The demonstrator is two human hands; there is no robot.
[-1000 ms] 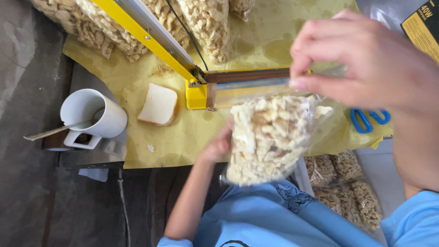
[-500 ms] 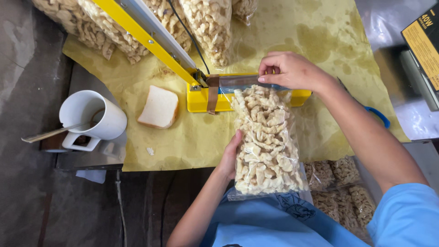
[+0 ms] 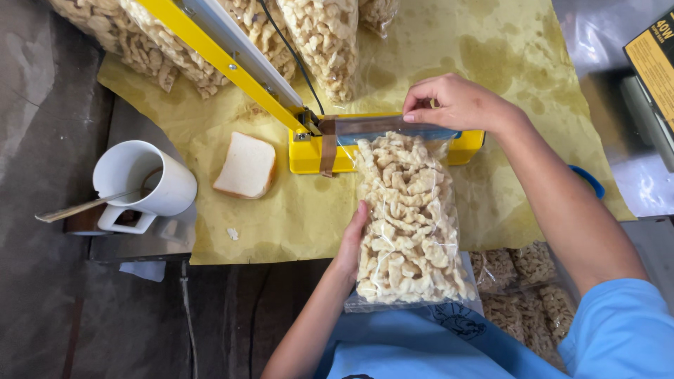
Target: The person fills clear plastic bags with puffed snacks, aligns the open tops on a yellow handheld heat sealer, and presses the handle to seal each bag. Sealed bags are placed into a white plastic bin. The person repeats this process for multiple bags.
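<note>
The clear plastic bag of pale, rough-crusted snack pieces is thin, glossy film that creases and catches the light. The yellow heat sealer has a smooth painted metal body, and a matt brown strip runs along its sealing bar. The yellowish paper sheet spread on the table is matt, wrinkled and blotched with oily stains. The white mug looks like glazed, smooth ceramic, and the white bread slice is soft and porous.
</note>
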